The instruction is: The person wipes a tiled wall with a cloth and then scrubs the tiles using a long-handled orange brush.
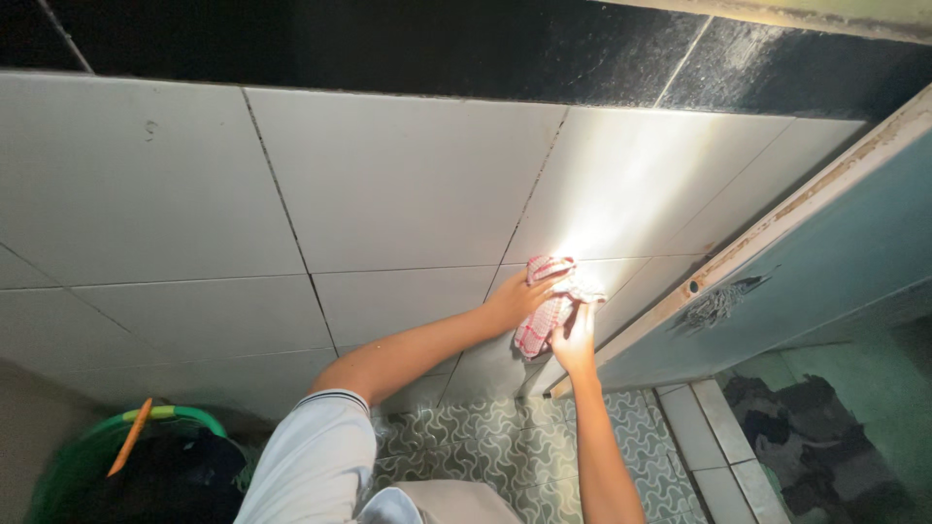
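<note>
We press a red-and-white checked cloth (546, 306) against the white tiled wall (388, 184), left hand (519, 296) holding its top, right hand (575, 340) in a closed grip on its lower edge, beside a blue door (825, 262).

A single head-worn camera looks down and forward from above the person's shoulders, tilted so the white tiled wall (388, 184) fills the upper and middle frame. It sits close: both forearms reach up from the bottom centre. The patterned floor (505, 456) shows at lower centre, a teal door (835, 262) at right. No second view shares the scene.
</note>
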